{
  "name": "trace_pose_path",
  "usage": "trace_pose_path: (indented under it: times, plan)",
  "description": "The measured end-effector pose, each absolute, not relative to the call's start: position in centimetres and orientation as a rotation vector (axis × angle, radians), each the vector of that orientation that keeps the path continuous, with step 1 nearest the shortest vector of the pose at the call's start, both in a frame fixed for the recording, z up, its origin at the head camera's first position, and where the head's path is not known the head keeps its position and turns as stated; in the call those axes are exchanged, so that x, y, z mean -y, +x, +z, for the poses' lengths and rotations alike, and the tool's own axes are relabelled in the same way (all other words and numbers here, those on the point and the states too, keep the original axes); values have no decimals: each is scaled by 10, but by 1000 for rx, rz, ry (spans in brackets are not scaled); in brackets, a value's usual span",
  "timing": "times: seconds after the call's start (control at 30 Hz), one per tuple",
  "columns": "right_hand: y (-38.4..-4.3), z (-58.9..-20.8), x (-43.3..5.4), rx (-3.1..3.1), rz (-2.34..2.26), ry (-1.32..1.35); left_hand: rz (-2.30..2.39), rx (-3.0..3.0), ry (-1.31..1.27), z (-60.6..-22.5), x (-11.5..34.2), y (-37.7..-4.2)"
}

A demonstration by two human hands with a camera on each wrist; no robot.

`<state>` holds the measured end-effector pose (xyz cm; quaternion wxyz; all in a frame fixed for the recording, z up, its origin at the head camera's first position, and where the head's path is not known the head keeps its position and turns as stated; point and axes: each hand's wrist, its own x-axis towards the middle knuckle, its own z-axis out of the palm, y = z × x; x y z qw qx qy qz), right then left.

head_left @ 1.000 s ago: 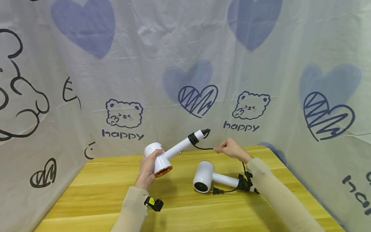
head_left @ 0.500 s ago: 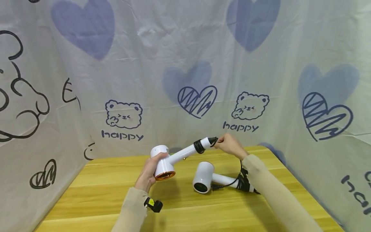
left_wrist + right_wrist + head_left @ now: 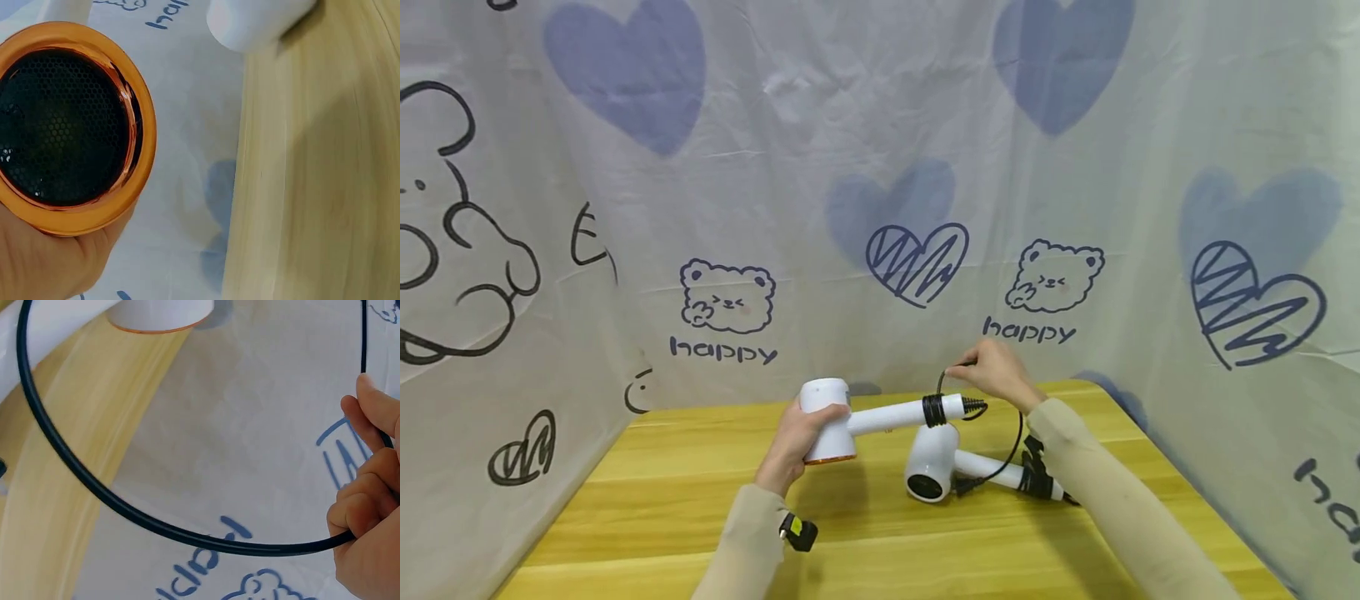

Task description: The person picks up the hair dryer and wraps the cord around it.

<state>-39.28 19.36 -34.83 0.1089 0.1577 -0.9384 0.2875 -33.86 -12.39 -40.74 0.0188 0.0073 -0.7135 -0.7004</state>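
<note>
My left hand (image 3: 796, 440) grips the head of a white hair dryer (image 3: 887, 417) above the table, its handle pointing right. In the left wrist view the copper-coloured rim (image 3: 147, 134) round its dark mesh faces the camera. Black cord (image 3: 933, 410) is wound near the handle's end. My right hand (image 3: 994, 371) pinches a length of that cord between thumb and finger, above the handle's tip. From the curled fingers in the right wrist view, a loose stretch of cord (image 3: 134, 514) hangs in a wide loop. Where the cord's plug is cannot be told.
A second white hair dryer (image 3: 928, 479) lies on the wooden table (image 3: 647, 500) beneath the held one, black cord (image 3: 1036, 479) bundled round its handle. A pale cloth (image 3: 820, 333) with hearts and bears hangs behind the table and along both sides.
The held dryer has moved right and its handle has swung down to nearly level. My right hand has moved slightly left and up with the cord, passing round the handle's end.
</note>
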Motion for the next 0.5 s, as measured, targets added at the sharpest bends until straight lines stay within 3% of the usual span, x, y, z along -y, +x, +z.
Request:
trace_pose_path:
  times: [0.5]
  plan:
    - [-379,-341,-169,2596,652,630,-1774,2350,-170,-394,121,-332]
